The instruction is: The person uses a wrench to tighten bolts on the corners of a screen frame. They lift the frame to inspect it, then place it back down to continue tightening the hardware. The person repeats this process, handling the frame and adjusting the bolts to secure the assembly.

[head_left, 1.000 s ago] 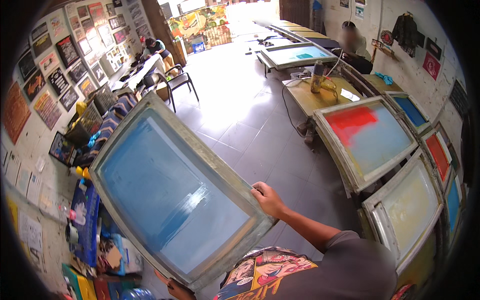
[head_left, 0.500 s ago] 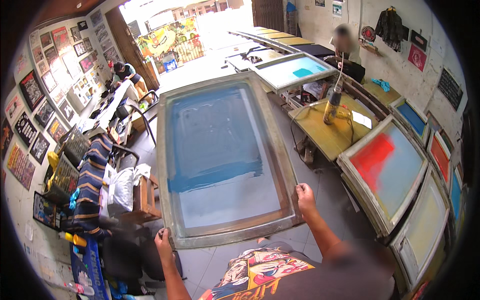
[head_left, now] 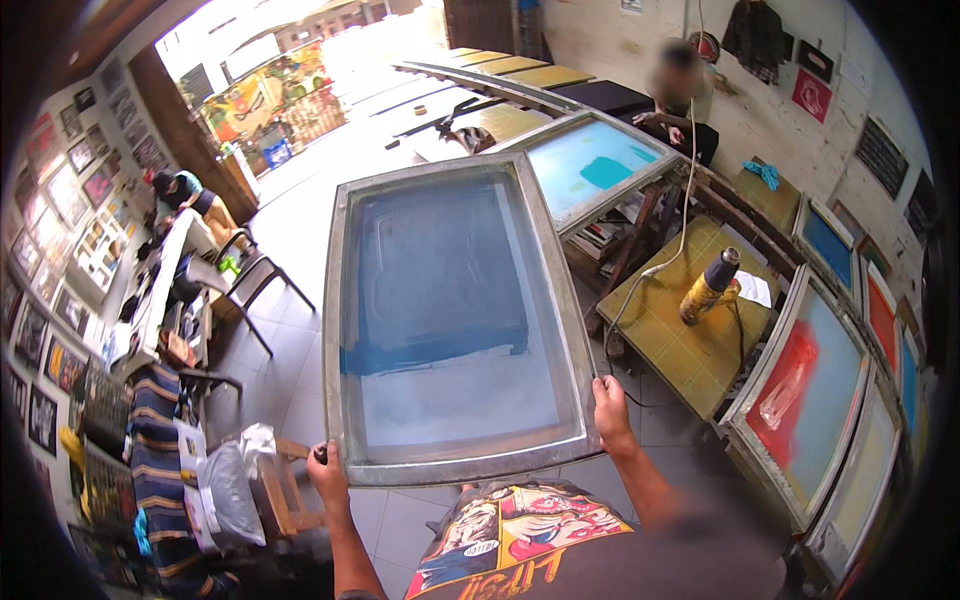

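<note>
I hold a large screen-printing frame (head_left: pixel 336 300) out in front of me, its mesh coated with blue ink (head_left: pixel 440 270) over the far part and paler near my body. My left hand (head_left: pixel 330 475) is closed around the near left corner, where a small dark thing shows by the thumb. Along the right rail, close to the near corner, my right hand (head_left: pixel 612 412) grips the edge. The fingers under the frame are hidden.
To the right, a heat gun (head_left: pixel 710 285) stands on a yellowish board (head_left: pixel 660 330). Further screens, one with red ink (head_left: pixel 785 400), lean along the right wall. A chair (head_left: pixel 262 275) and a wooden stool (head_left: pixel 290 490) are at left. Two people are farther off.
The room has shifted around the frame: the heat gun and board appear lower and farther right, the chair lower and nearer. Both hands stay on the frame, which looks slightly narrower.
</note>
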The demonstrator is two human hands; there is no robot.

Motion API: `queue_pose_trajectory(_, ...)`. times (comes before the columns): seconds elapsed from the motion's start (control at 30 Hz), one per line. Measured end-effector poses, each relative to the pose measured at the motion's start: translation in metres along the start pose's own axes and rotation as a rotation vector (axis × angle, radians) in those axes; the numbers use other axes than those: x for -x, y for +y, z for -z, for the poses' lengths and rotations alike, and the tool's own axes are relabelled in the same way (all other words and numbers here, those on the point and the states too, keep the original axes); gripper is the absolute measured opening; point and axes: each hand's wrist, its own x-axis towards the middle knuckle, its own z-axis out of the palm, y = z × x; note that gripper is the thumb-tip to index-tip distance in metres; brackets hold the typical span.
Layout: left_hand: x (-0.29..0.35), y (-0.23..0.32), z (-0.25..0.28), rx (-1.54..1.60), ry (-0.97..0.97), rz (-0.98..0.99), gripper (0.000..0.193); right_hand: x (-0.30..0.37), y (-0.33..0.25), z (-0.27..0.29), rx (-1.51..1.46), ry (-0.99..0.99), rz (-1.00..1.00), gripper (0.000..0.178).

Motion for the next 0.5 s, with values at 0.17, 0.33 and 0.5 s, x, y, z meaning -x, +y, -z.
queue_pose_trajectory(0.17,-0.174,0.004,-0.092,0.056,-0.179,-0.027,0.023,-0.068,-0.013,-0.075,-0.075,0.187,0.049,0.02)
queue_pose_trajectory(0.33,-0.318,0.054,-0.216,0.023,-0.407,-0.152,0.029,-0.136,-0.035,-0.124,-0.078,0.418,0.031,0.023)
queue_pose_trajectory(0.5,-0.422,0.085,-0.355,-0.06,-0.564,-0.349,0.037,-0.221,-0.02,-0.132,-0.125,0.547,0.015,0.026)
